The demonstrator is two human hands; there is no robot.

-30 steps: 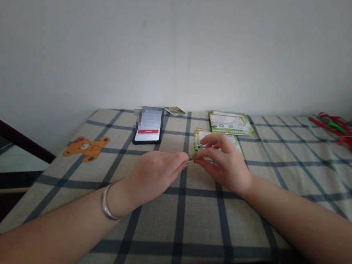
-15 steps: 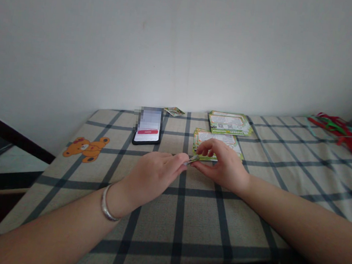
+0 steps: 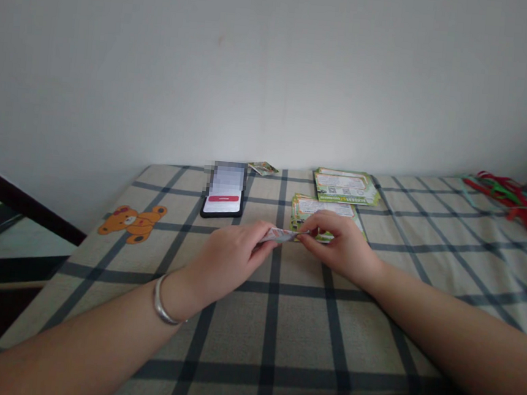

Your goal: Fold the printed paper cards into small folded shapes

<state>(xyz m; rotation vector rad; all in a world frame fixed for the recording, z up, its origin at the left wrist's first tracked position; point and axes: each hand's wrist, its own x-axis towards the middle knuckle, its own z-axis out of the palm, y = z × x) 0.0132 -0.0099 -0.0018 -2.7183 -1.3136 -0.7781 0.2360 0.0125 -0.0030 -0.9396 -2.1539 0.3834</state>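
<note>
A small piece of folded paper, pale with reddish print, is stretched between my two hands above the checked tablecloth. My left hand, with a silver bangle on its wrist, pinches the paper's left end between thumb and fingers. At the other end, my right hand grips it with thumb and fingertips. Just behind the right hand lies a stack of green-bordered printed sheets, partly hidden by that hand. A second stack of similar sheets overlaps it farther back.
A phone with a lit screen lies left of the sheets, and a small folded green paper sits by the wall. An orange bear picture is at the left on the tablecloth. Red and green ribbon-like items lie far right.
The paper between my hands now shows more of its pale printed face. My right hand has shifted slightly right, so the gap between the hands is wider.
</note>
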